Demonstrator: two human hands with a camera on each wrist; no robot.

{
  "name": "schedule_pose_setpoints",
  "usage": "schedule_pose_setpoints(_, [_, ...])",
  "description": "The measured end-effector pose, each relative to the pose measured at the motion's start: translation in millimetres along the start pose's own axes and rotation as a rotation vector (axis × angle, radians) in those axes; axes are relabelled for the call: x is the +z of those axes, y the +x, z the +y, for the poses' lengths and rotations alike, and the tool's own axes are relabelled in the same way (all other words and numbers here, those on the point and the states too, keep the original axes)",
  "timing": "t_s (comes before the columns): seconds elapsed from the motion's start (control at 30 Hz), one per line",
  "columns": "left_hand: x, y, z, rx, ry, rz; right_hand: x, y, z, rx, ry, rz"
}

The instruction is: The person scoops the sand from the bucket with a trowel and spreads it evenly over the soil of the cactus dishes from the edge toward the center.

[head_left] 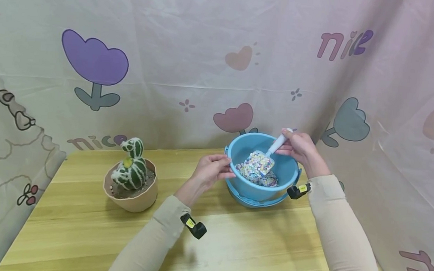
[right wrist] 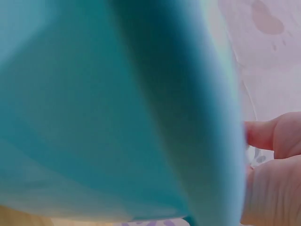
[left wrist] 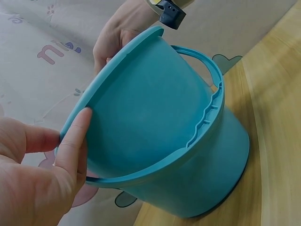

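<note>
A light blue bucket (head_left: 287, 168) stands on the wooden table, with small multicoloured granules (head_left: 267, 180) in its bottom. My left hand (head_left: 208, 171) pinches the near-left rim between thumb and fingers, as the left wrist view shows on the bucket (left wrist: 188, 174). Above the granules, my right hand (head_left: 302, 148) grips the white handle of a small scoop (head_left: 279, 144). The scoop's blade is heaped with granules and tilts down inside the bucket. In the right wrist view the bucket wall (right wrist: 94, 117) hides the scoop and most of the right hand (right wrist: 277, 174).
A potted cactus (head_left: 131, 175) in a peach pot stands at the left of the wooden table (head_left: 227, 247). The bucket's blue carry handle (left wrist: 207, 115) hangs down at its side. Printed cloth (head_left: 194, 36) hangs behind and at both sides of the table.
</note>
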State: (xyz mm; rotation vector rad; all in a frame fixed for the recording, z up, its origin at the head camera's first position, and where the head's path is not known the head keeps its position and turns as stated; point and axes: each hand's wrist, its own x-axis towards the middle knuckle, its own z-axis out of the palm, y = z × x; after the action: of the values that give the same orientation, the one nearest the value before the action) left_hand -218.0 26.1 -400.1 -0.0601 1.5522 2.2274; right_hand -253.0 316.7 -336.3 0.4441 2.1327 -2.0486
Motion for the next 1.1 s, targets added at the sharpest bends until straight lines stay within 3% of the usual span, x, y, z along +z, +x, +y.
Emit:
schedule_pose_setpoints(0.6, [1.5, -2.7, -1.7, 0.035, -0.002, 0.047, -4.6, -5.5, 0.4, -0.011, 0.148, 0.043])
schedule_pose_setpoints(1.0, [2.4, -8.7, 1.0, 0.077, 0.094, 0.103, 0.7, -11.3, -6.5, -0.016, 0.209, 0.058])
schedule_pose_setpoints(1.1, [0.8, -9.9, 2.1, 0.118, 0.149, 0.119, 4.5, -12.9, -9.4, -0.021, 0.228, 0.064])
